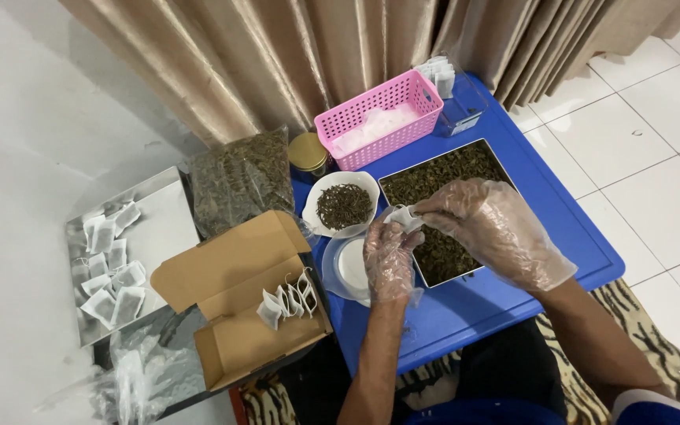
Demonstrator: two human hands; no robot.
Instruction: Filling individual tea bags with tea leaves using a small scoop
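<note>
Hands: we see both in clear plastic gloves, meeting over the near-left corner of the steel tray.
Left hand (388, 260): fingers curled up from below, pinching the lower edge of a small white tea bag (404, 217).
Right hand (488, 228): reaching in from the right, fingertips closed on the bag's top edge; we cannot tell whether the bag's mouth is open.
Tea bag: held in the air between the two hands, just above the tray's left rim and close to the white bowl.
Tray (444, 206): square, steel, filled with dark loose tea, sitting in the middle of the blue table (560, 236).
Bowl (341, 205): white, holding a smaller heap of tea, touching the tray's left side.
Round dish (348, 267): clear, with a white inside, at the table's near-left edge below the bowl, partly under the left hand.
Basket (379, 118): pink, at the table's far edge, white material inside.
Gold lid (307, 151): round, by the far-left corner beside the basket.
Clear box (458, 98): at the far-right corner, white bags standing in it.
Tea sack (242, 181): clear plastic, full of leaves, off the table's left edge.
Cardboard box (253, 315): open, on the floor to the left, a row of tagged bags inside.
Left tray (131, 252): steel, further left, filled bags scattered on it.
</note>
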